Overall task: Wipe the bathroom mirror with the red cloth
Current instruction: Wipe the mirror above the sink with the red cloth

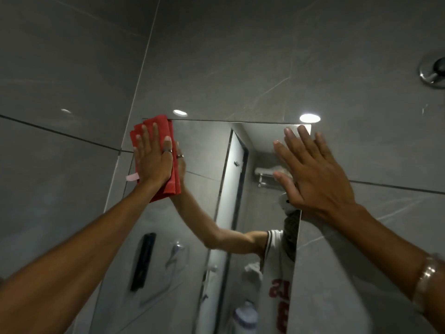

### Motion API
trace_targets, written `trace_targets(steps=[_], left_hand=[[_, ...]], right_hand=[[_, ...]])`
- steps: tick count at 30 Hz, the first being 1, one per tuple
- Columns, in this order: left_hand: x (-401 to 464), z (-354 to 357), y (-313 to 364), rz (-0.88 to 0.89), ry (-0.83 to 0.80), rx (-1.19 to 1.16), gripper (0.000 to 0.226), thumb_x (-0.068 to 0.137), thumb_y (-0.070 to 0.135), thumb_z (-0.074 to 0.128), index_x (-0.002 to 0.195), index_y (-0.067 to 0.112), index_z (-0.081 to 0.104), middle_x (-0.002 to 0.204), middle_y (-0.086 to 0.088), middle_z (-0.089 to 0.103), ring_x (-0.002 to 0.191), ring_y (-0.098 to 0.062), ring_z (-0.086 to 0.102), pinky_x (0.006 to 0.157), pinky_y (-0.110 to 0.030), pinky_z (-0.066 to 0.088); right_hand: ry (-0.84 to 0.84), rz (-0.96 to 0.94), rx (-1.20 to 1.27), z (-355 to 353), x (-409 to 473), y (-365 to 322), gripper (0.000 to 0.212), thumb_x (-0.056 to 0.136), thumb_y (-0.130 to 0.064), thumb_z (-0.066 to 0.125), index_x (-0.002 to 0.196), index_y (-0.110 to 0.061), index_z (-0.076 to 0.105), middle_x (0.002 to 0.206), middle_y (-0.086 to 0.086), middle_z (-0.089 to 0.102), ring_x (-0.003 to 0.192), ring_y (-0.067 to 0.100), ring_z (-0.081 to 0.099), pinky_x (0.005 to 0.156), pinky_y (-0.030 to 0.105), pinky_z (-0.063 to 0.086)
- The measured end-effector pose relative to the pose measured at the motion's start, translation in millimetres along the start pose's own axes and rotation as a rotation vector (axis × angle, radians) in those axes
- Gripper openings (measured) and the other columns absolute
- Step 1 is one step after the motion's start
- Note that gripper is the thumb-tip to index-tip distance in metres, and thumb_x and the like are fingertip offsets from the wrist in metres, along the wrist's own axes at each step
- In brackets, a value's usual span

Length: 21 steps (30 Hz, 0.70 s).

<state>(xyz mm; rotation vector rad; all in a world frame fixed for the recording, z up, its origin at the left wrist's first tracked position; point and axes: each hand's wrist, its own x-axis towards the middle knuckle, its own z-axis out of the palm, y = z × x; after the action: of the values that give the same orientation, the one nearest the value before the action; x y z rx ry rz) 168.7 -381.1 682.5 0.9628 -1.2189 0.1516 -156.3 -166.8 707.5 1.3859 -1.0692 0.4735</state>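
The frameless bathroom mirror [207, 201] hangs on a grey tiled wall. A folded red cloth [166, 126] lies flat against the mirror's top left corner, with a pale label sticking out at its left side. My left hand [153, 157] presses on the cloth with flat, spread fingers and wears a ring. My right hand [310, 169] rests open and flat over the mirror's upper right edge, holding nothing. The glass reflects my arm, my white shirt and the room behind me.
Grey wall tiles [240, 56] surround the mirror. A chrome wall fitting [433, 71] sits at the upper right. Reflected in the mirror are a door, a towel shelf, a shower hose and a white bottle [245, 319] low down.
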Motion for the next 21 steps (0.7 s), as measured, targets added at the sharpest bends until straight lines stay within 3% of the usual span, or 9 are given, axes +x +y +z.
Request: trace_targets(steps=[3, 7, 11, 13, 17, 21], left_hand=[[-19, 5, 1, 0.152, -0.015, 0.041, 0.065, 0.110, 0.051, 0.015, 0.167, 0.026, -0.003, 0.177, -0.001, -0.008, 0.162, -0.020, -0.012, 0.131, -0.046, -0.010], [-21, 9, -6, 0.295, -0.022, 0.076, 0.064, 0.110, 0.045, 0.019, 0.168, 0.023, 0.002, 0.176, -0.002, -0.005, 0.163, -0.021, -0.008, 0.130, -0.045, -0.011], [15, -4, -27, 0.475, -0.090, 0.052, 0.061, 0.109, 0.052, 0.019, 0.166, 0.039, 0.000, 0.176, 0.009, -0.007, 0.163, -0.014, -0.010, 0.133, -0.042, -0.009], [40, -10, -34, 0.441, -0.098, 0.046, 0.061, 0.108, 0.056, 0.018, 0.165, 0.043, -0.001, 0.177, 0.009, -0.006, 0.164, -0.014, -0.010, 0.133, -0.045, -0.006], [62, -7, -31, 0.179, -0.035, 0.008, 0.063, 0.108, 0.056, 0.019, 0.167, 0.037, 0.003, 0.178, 0.004, -0.003, 0.164, -0.020, -0.005, 0.133, -0.051, -0.001], [44, -6, -19, 0.165, -0.041, 0.008, 0.064, 0.108, 0.055, 0.015, 0.167, 0.034, 0.003, 0.178, 0.001, -0.002, 0.164, -0.024, -0.005, 0.132, -0.051, -0.004]], right_hand=[[0.014, 0.078, 0.001, 1, -2, -3, 0.075, 0.103, -0.059, 0.015, 0.164, -0.016, 0.016, 0.174, 0.012, 0.005, 0.162, 0.029, 0.001, 0.131, 0.051, 0.006], [0.049, 0.499, 0.033, 3, -8, -7, 0.080, 0.102, -0.062, 0.000, 0.165, -0.012, -0.002, 0.174, 0.011, -0.008, 0.162, 0.026, -0.009, 0.131, 0.053, 0.004], [0.055, 0.548, 0.001, 9, -12, -9, 0.080, 0.103, -0.064, -0.001, 0.165, -0.013, -0.005, 0.174, 0.008, -0.009, 0.162, 0.025, -0.009, 0.131, 0.052, 0.002], [0.054, 0.548, -0.004, 11, -13, -9, 0.082, 0.102, -0.065, 0.001, 0.164, -0.013, -0.005, 0.174, 0.008, -0.009, 0.162, 0.025, -0.008, 0.131, 0.052, 0.002], [0.042, 0.547, 0.004, 11, -11, -9, 0.083, 0.103, -0.066, 0.005, 0.164, -0.012, -0.006, 0.174, 0.009, -0.008, 0.162, 0.026, -0.008, 0.131, 0.054, 0.003], [0.017, 0.470, 0.040, 4, -9, -12, 0.079, 0.103, -0.063, 0.008, 0.165, -0.015, -0.003, 0.174, 0.009, -0.008, 0.162, 0.027, -0.009, 0.131, 0.053, -0.001]])
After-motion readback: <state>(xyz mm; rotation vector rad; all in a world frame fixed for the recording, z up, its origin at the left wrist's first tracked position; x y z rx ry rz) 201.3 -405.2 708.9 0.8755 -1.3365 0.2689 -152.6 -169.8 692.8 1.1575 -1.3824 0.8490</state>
